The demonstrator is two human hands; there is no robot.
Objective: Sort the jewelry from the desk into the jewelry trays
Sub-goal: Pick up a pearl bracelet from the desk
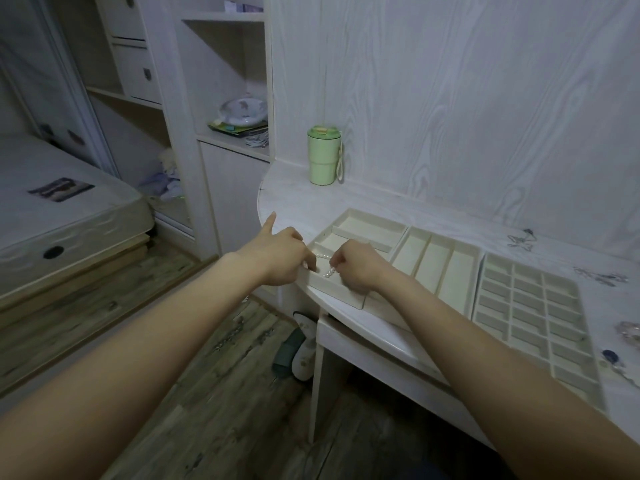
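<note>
Head view: both hands meet over the left tray, the one nearest the desk's rounded end. The left hand has its fingers curled down onto a pearl strand, pinching one end, with the thumb stuck out to the upper left. The right hand is curled too, fingertips pinching the strand's other end. The pearls hang low between them, inside the tray's near compartment. Just right of it sits a tray with long slots, then a grid tray of small cells. More jewelry lies on the desk beyond and right of the grid tray: thin chains, another cluster, pieces too blurred to name. A green cup stands at the back wall
</note>
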